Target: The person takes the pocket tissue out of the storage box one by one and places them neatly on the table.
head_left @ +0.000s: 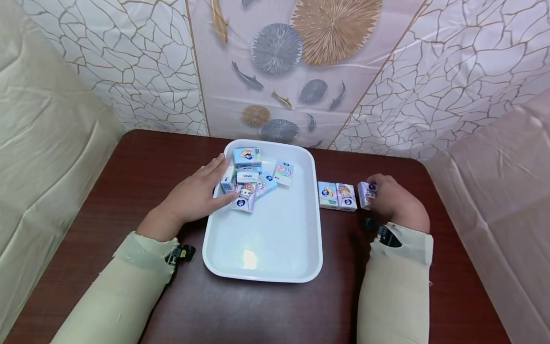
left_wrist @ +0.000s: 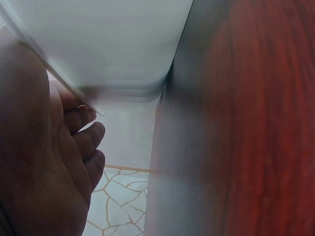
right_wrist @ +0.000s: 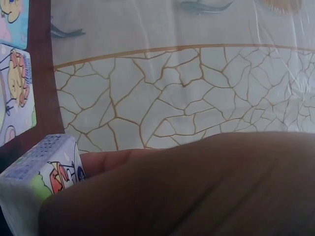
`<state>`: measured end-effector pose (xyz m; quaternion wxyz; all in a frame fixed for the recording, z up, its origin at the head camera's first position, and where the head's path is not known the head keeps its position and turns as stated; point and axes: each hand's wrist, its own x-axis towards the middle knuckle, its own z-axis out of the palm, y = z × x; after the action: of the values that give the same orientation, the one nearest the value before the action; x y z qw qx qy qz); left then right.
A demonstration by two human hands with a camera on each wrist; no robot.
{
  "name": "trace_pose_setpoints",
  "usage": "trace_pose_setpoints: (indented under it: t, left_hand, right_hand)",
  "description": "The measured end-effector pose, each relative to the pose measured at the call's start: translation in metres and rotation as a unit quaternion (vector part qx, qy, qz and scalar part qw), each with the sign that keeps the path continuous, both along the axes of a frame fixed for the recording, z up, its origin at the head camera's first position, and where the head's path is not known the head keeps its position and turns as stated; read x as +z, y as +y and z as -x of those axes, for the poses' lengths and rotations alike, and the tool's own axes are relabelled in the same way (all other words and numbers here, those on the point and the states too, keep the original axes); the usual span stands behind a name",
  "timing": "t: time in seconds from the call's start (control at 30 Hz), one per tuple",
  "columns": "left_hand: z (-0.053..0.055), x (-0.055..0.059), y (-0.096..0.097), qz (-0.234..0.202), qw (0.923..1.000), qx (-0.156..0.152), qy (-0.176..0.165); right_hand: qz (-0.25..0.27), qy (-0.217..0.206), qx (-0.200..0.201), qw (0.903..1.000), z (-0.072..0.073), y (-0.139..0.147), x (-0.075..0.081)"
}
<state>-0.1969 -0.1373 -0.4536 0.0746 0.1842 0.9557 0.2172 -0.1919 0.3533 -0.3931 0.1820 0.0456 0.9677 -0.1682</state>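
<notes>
My left hand lies over the left rim of the white tray, its fingers extended along the edge and its thumb reaching inside by a purple tissue pack. From the left wrist view, the same hand shows beside the tray's outer wall with fingers slightly bent. On the right, my right hand grips a small purple tissue pack with a cartoon print, near the tabletop. That pack shows its end and side in the right wrist view; the fingertips are mostly hidden.
Two tissue packs, one blue and one purple, lie side by side against the tray's right side. Several more packs, including a blue one and a pastel one, are in the tray's far half. Patterned cloth hangs behind the table.
</notes>
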Motion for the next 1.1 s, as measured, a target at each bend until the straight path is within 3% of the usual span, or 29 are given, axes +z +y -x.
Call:
trace_pose_setpoints:
  t: [1.1]
  left_hand:
    - [0.0,0.001,-0.001,-0.014,0.9999,-0.002,0.005]
  right_hand:
    - [-0.001,-0.025,0.006,0.9997,0.004,-0.009,-0.011]
